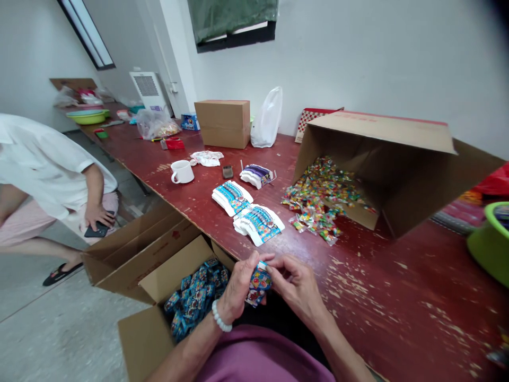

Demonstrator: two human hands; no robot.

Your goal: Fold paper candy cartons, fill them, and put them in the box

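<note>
The left hand (pixel 238 286) curls around a small blue printed packet (pixel 261 280) beside the worn red table (pixel 401 297); the right hand (pixel 296 284) pinches its white end, thumb and forefinger closed. Beyond lie fanned white-and-blue flat cartons (pixel 261 225), near multicoloured wrapped sweets (pixel 318 201) spilling from a tipped brown cardboard box (pixel 382 132). Leftward, an open brown carton (pixel 143 342) holds blue packets (pixel 196 297).

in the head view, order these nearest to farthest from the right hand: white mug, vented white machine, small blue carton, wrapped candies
Nearest to the right hand first:
1. small blue carton: at its fingertips
2. wrapped candies: ahead, spilling from the tipped box
3. white mug: ahead, to the left
4. vented white machine: far left, by the wall
</note>
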